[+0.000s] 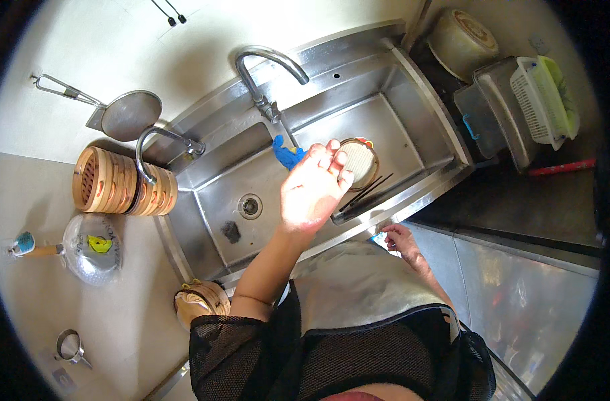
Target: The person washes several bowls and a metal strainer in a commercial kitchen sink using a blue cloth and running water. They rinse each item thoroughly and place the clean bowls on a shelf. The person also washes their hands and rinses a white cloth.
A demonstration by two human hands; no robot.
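My left hand [315, 188] is raised over the steel double sink [330, 235], palm up, fingers loosely curled and apart, holding nothing. Just beyond its fingertips a small round bamboo steamer piece [360, 163] lies in the right basin, partly hidden by the hand. Dark chopsticks [367, 191] lie beside it. A blue cloth or glove [286, 153] rests by the divider, left of the fingers. Low at the sink's front edge, my right hand [402, 239] hangs with loosely bent fingers and nothing visible in it. A dark scouring pad [230, 232] sits near the left basin's drain [250, 206].
Two curved faucets [272, 55] [152, 135] rise behind the basins. Stacked bamboo steamers [124, 183] stand at left, another steamer [205, 301] at front left. A mesh strainer [132, 115] hangs on the wall. Plastic baskets [540, 103] and a bucket [463, 42] are at right.
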